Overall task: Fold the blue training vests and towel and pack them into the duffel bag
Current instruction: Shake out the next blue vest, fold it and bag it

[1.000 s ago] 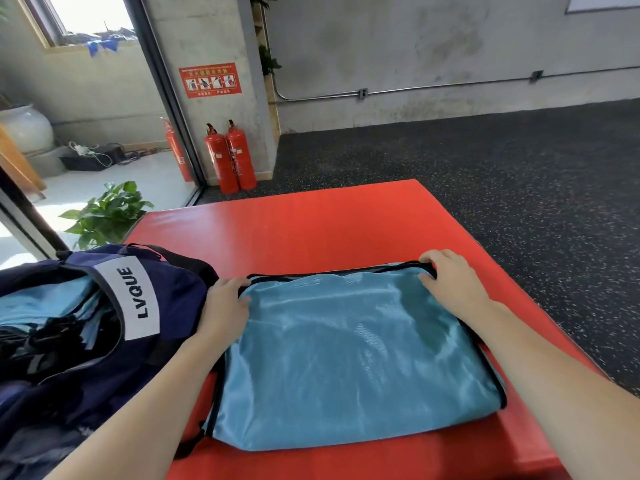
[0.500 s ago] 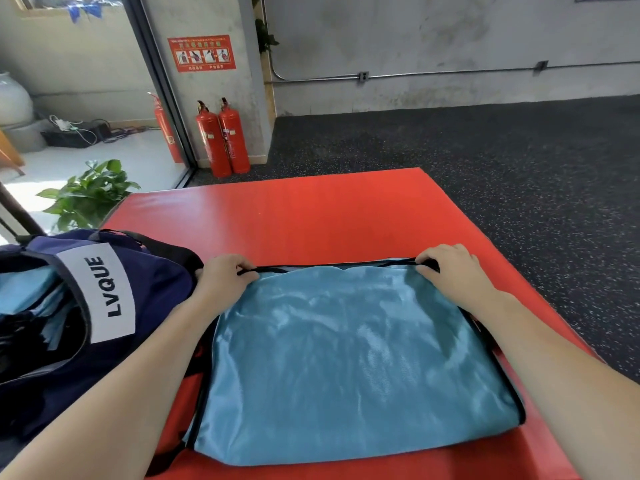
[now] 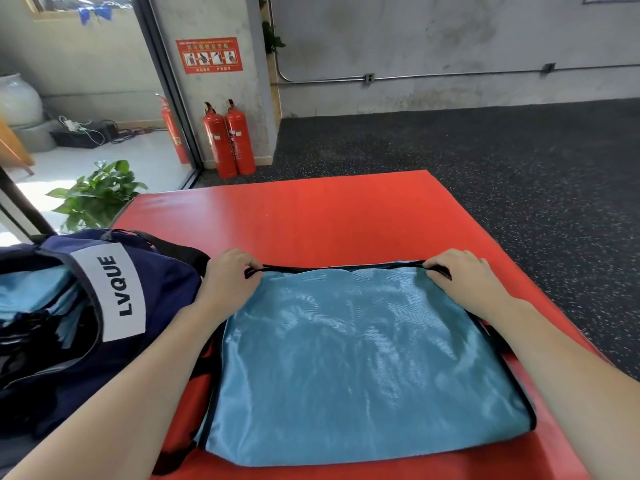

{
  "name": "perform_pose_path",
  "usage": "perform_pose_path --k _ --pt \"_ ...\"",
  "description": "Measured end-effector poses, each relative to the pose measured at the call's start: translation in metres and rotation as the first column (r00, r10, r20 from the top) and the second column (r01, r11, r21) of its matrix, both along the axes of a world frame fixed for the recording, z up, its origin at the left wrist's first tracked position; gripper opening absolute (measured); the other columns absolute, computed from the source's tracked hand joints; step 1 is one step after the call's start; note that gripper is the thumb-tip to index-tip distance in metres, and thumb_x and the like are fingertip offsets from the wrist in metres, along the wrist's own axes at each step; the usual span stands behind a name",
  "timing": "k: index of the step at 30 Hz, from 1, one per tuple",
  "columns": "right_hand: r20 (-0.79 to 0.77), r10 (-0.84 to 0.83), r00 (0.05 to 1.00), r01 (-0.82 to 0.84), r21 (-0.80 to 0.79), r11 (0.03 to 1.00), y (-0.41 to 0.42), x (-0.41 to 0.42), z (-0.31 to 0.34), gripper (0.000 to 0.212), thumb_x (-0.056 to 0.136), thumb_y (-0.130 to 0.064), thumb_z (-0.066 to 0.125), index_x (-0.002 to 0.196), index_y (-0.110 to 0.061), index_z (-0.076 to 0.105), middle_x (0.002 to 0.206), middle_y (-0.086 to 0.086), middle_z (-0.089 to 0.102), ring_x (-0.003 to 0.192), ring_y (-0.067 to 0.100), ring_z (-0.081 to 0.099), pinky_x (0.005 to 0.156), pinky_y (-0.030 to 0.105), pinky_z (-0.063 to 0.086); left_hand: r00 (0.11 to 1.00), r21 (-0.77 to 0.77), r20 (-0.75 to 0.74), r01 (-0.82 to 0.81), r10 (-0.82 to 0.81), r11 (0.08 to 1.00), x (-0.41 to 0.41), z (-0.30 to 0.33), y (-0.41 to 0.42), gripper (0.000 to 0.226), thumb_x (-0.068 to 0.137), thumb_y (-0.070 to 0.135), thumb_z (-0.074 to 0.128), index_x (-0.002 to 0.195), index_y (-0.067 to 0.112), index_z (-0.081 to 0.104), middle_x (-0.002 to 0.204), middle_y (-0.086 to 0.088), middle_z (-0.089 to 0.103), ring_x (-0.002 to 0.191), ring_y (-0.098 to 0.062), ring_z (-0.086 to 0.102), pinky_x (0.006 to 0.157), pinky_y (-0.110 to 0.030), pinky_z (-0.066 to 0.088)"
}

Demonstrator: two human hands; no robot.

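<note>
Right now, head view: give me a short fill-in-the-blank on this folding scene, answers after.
1. Both hands, left hand and right hand, pinch the far black-trimmed edge of the blue ____.
2. The vest lies on a ____ mat.
3. The duffel bag sits to the vest's ____.
4. The white label on the bag reads ____.

Answers: vest; red; left; LVQUE

Red mat [image 3: 311,216] lying on dark speckled floor [image 3: 519,161]. Beyond the mat's far left corner: two red fire extinguishers [image 3: 228,140] upright against a concrete pillar, below a red sign [image 3: 209,55]. Left of that corner: a leafy potted plant [image 3: 97,195].
</note>
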State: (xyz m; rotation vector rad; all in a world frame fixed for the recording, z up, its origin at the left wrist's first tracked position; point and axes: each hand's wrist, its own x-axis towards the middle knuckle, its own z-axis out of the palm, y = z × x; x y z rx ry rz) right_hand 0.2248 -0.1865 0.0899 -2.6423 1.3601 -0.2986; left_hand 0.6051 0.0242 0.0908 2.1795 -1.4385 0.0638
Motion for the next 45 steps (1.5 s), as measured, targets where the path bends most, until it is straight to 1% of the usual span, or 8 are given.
perform_pose_path --k 9,15,19,22,34,38,41,45 --pt "0.001 -0.051 0.999 0.051 -0.035 0.998 0.004 0.007 0.003 0.014 0.092 -0.031 0.058 0.102 -0.039 0.066 0.11 -0.01 0.062 0.103 0.019 0.056 0.091 0.042 0.037 0.998 0.147 0.052 0.012 -0.02 0.989 -0.003 -0.003 -0.004 0.017 0.095 0.026 0.061 0.106 0.025 0.074 0.111 0.009 0.07 0.114 -0.022 0.055 0.099 -0.047 0.039" --pt "0.03 -0.049 0.998 0.052 -0.114 0.992 0.002 0.004 0.003 0.013 0.092 -0.024 0.059 0.096 -0.036 0.064 0.092 -0.011 0.063 0.097 0.021 0.052 0.088 0.041 0.033 1.0 -0.026 0.02 -0.024 0.024 0.999 -0.007 0.007 0.0 0.012 0.092 0.03 0.069 0.091 0.021 0.077 0.095 0.007 0.071 0.099 -0.018 0.058 0.091 -0.034 0.042" --pt "0.376 -0.053 0.925 0.043 0.036 0.998 0.004 -0.002 0.004 0.019 0.092 -0.01 0.063 0.103 -0.025 0.061 0.094 -0.007 0.062 0.09 0.016 0.058 0.083 0.034 0.044 0.981 -0.194 -0.169 -0.13 0.097 0.972 -0.021 0.018 0.012 0.005 0.089 0.021 0.074 0.092 0.019 0.077 0.089 0.01 0.068 0.086 -0.009 0.058 0.079 -0.005 0.036" --pt "0.496 -0.103 0.862 0.057 0.107 0.993 0.003 0.002 0.006 0.027 0.095 -0.006 0.061 0.119 -0.017 0.064 0.106 0.0 0.066 0.099 0.013 0.057 0.09 0.025 0.04 0.95 -0.221 -0.285 -0.196 0.129 0.955 -0.027 0.021 0.02 0.006 0.089 0.019 0.073 0.093 0.023 0.076 0.089 0.012 0.067 0.081 -0.007 0.06 0.072 -0.005 0.039" --pt "0.338 -0.242 0.909 0.216 0.114 0.97 -0.007 0.008 -0.006 0.01 0.097 -0.027 0.064 0.102 -0.022 0.07 0.096 -0.001 0.071 0.092 0.023 0.065 0.081 0.038 0.053 0.942 -0.23 -0.284 -0.246 0.176 0.942 -0.023 0.014 0.013 0.017 0.094 0.012 0.063 0.108 0.017 0.07 0.1 0.002 0.067 0.091 -0.018 0.06 0.079 -0.026 0.042" --pt "0.179 -0.23 0.957 0.242 -0.047 0.969 0.001 0.013 -0.004 0.018 0.095 -0.027 0.063 0.112 -0.02 0.067 0.109 0.005 0.065 0.103 0.029 0.057 0.087 0.045 0.05 0.971 0.035 0.019 -0.237 0.236 0.971 -0.025 0.005 0.008 0.036 0.093 0.008 0.057 0.127 0.022 0.063 0.122 -0.003 0.064 0.113 -0.029 0.056 0.096 -0.045 0.042" --pt "0.134 -0.126 0.983 0.147 -0.158 0.976 0.024 0.034 0.005 0.027 0.097 -0.028 0.058 0.121 -0.017 0.064 0.117 0.007 0.063 0.112 0.032 0.053 0.093 0.044 0.044 0.973 0.038 0.157 -0.175 0.167 0.984 -0.046 0.011 0.007 0.04 0.093 0.007 0.054 0.129 0.021 0.062 0.127 -0.004 0.063 0.118 -0.031 0.053 0.096 -0.046 0.035" --pt "0.085 0.072 0.994 -0.074 0.013 0.997 0.08 0.064 0.008 0.042 0.101 -0.041 0.05 0.135 -0.016 0.056 0.135 0.005 0.057 0.127 0.026 0.049 0.106 0.039 0.038 1.0 0.122 0.005 0.025 -0.026 0.992 -0.096 0.011 0.011 0.041 0.099 0.026 0.055 0.139 0.018 0.055 0.14 -0.003 0.057 0.132 -0.029 0.048 0.109 -0.044 0.034"
